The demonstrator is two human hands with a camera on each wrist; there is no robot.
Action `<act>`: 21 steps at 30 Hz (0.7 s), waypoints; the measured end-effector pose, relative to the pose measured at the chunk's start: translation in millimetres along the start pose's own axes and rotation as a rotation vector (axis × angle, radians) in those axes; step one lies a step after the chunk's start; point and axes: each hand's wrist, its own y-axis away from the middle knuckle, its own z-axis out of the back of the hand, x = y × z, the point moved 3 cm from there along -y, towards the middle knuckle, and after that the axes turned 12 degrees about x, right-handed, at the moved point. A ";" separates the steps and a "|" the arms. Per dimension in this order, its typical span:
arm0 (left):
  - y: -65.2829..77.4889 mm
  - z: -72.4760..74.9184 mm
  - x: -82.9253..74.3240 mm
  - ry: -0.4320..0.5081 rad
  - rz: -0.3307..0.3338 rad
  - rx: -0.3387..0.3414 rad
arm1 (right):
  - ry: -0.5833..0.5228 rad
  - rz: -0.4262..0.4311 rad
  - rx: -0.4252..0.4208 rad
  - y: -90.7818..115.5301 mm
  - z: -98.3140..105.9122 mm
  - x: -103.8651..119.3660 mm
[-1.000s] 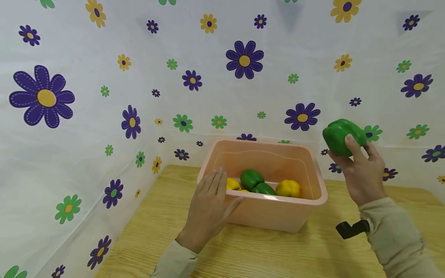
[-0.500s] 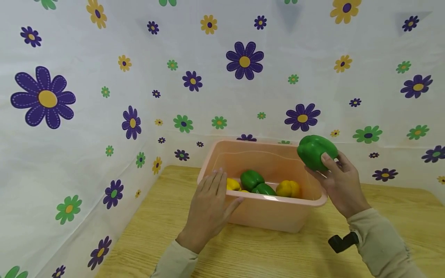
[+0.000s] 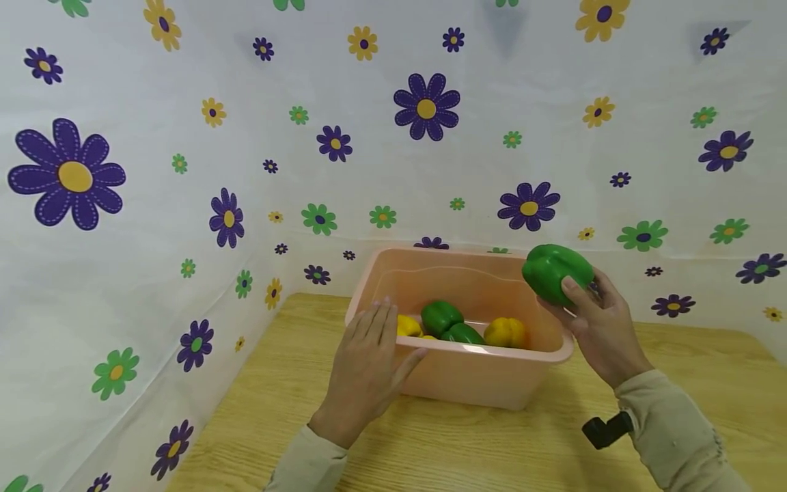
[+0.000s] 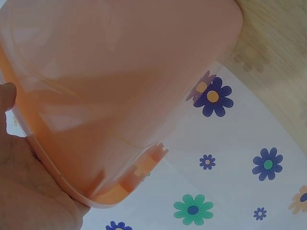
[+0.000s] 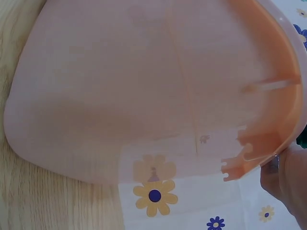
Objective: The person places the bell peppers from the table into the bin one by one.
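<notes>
My right hand [image 3: 605, 335] grips a green bell pepper [image 3: 556, 273], holding it just above the right rim of a peach plastic bin [image 3: 467, 379]. In the head view my left hand [image 3: 363, 372] rests with straight fingers over the bin's front left corner, its thumb along the front rim. Inside the bin lie two green bell peppers [image 3: 441, 318], a yellow bell pepper [image 3: 505, 333] on the right, and more yellow [image 3: 408, 326] partly hidden behind my left fingers. Both wrist views mostly show the bin's outer walls; only a strip of green pepper [image 5: 302, 138] appears in the right one.
The bin stands on a light wooden table [image 3: 258, 403]. A white sheet [image 3: 356, 96] printed with flowers hangs behind and along the left side. A black strap-like piece [image 3: 607, 430] sticks out from my right sleeve.
The right hand has brought the green bell pepper leftward and down to the bin's right rim, then barely moved in the last half second. The left hand has stayed on the bin.
</notes>
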 end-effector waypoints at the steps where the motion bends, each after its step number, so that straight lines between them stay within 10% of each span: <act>1: -0.6 0.2 -0.5 0.002 0.000 0.001 | 0.000 0.003 0.001 0.0 0.4 0.6; 21: 0.1 0.4 0.2 0.000 -0.011 -0.014 | 0.072 -0.037 0.035 0.1 1.3 0.9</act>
